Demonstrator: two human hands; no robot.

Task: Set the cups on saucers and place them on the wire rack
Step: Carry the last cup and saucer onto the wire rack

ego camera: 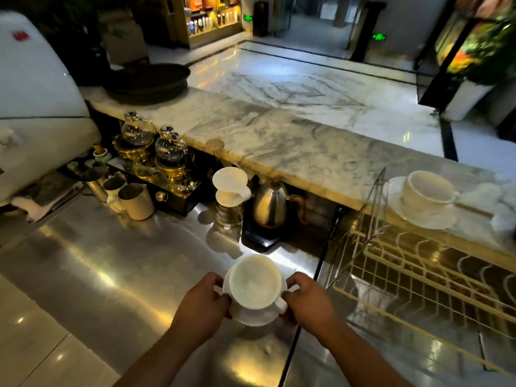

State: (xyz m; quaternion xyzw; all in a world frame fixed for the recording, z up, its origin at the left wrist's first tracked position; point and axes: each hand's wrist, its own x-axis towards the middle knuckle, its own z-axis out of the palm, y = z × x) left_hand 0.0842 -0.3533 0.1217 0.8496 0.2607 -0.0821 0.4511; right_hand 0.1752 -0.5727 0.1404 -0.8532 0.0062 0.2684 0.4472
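A white cup [255, 283] sits upright on a white saucer [252, 317], held just above the steel counter near me. My left hand [202, 301] grips the saucer's left edge and my right hand [308, 300] grips its right edge beside the cup's handle. A second white cup [427, 191] stands on its saucer [418, 219] at the far right, on the upper level of the wire rack [405, 263]. The rack's lower tier lies to the right of my hands.
A steel kettle [270, 202] on a black base, a white dripper on a glass server [230, 191] and several metal pitchers [134, 199] stand at the counter's back. Glass siphon brewers [156, 152] sit behind them under the marble ledge [279, 141].
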